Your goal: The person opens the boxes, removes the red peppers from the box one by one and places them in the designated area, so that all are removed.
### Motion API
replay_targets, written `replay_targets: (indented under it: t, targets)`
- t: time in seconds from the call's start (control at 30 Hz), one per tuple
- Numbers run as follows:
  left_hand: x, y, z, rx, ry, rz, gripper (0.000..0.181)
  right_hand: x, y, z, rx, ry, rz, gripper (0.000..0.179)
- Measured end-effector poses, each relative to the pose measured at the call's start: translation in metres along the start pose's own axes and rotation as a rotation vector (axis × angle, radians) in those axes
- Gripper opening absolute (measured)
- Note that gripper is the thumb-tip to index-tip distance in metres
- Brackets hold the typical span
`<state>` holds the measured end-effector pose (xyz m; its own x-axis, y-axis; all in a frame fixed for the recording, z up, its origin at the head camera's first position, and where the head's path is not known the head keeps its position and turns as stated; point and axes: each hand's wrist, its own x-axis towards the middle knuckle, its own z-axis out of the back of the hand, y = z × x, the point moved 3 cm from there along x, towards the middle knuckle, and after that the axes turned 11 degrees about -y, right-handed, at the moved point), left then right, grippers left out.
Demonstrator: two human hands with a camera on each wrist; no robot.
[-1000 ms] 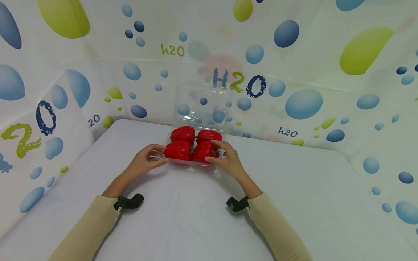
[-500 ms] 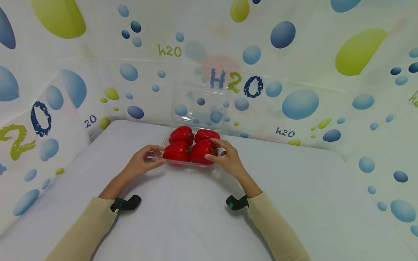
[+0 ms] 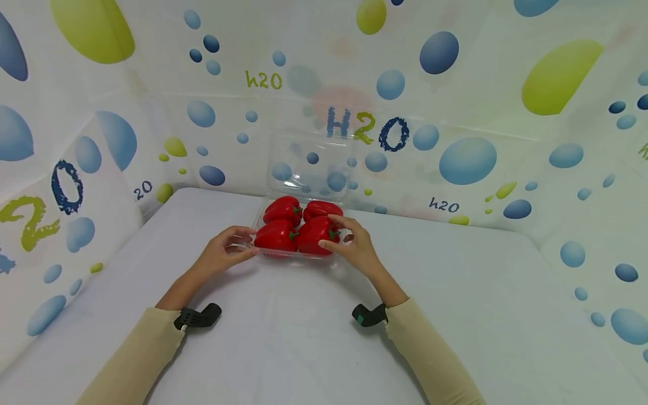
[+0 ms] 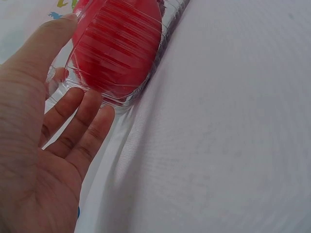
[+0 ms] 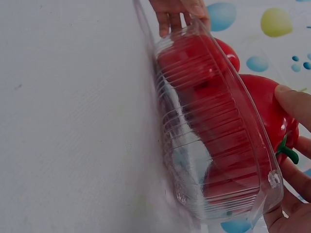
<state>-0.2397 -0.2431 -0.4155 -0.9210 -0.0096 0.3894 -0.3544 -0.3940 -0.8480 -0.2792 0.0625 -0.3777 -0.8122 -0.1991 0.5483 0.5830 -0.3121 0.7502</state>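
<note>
A clear plastic clamshell container [image 3: 277,252] stands at the far middle of the table with several red bell peppers in it. At its left end, my left hand [image 3: 223,248] holds the container. In the left wrist view, the thumb lies at the rim and the fingertips [image 4: 92,99] touch the end wall. My right hand [image 3: 358,250] grips the front right bell pepper [image 3: 313,235]. The right wrist view has the thumb on that pepper's side and the other fingers by its green stem [image 5: 287,150]. The peppers' undersides are seen only through the ribbed plastic.
The container's clear lid [image 3: 311,147] stands up behind the peppers, against the patterned backdrop [image 3: 471,84]. White cloth covers the table [image 3: 283,337]. Each wrist carries a black camera mount [image 3: 198,318] below the hand.
The back left pepper's stem appears turned and shows more clearly than one second ago. The right hand's pepper has shifted slightly. Both hands keep their places, and the head view has moved a little.
</note>
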Motion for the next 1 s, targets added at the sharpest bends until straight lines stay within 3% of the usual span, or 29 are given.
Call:
replay_targets:
  t: [0.4, 0.73, 1.0]
  targets:
    - [0.000, 0.001, -0.001, 0.010, 0.006, -0.007, 0.046, 0.003, 0.000, 0.005, 0.038, -0.022, -0.108, 0.059]
    - [-0.001, -0.003, 0.000, 0.013, 0.003, -0.009, 0.045, -0.002, 0.038, 0.013, 0.022, -0.001, -0.149, 0.058]
    - [-0.001, -0.004, 0.000, 0.019, -0.002, -0.023, 0.045, -0.003, 0.042, 0.014, 0.044, -0.026, -0.168, 0.057]
